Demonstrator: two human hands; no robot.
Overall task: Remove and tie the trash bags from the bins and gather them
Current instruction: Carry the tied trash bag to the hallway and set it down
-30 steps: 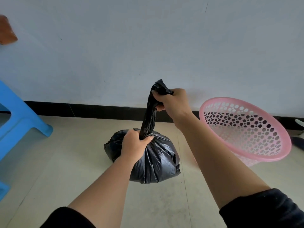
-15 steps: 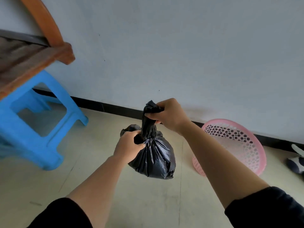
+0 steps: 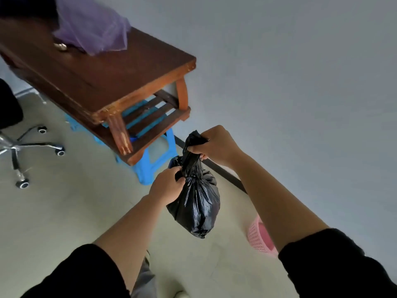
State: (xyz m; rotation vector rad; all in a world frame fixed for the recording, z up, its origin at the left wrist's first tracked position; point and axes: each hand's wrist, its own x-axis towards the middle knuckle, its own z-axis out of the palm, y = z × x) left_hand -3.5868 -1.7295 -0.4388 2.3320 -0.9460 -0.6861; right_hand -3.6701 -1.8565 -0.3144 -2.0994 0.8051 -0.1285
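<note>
one glossy black plastic trash bag (image 3: 197, 203) hangs in the air between the two hands, clear of the pale floor (image 3: 64, 211), with its top gathered into a twisted neck. the right hand (image 3: 217, 145) is curled round the upper end of that neck, a tuft of plastic sticking out above the fist. the left hand (image 3: 166, 187) is lower and grips the neck where it meets the full body of the bag. both arms wear black sleeves (image 3: 335, 265) pushed up past the forearm. one pink perforated plastic bin (image 3: 260, 239) stands on the floor by the grey wall (image 3: 300, 82), partly hidden behind the right forearm. to the left is one dark brown wooden table (image 3: 107, 78) with a slatted lower shelf, and one sheer purple bag (image 3: 94, 24) lies on its top. one blue plastic stool (image 3: 154, 162) sits under the table's near end. at the far left, one office chair base (image 3: 12, 147) shows three casters.
</note>
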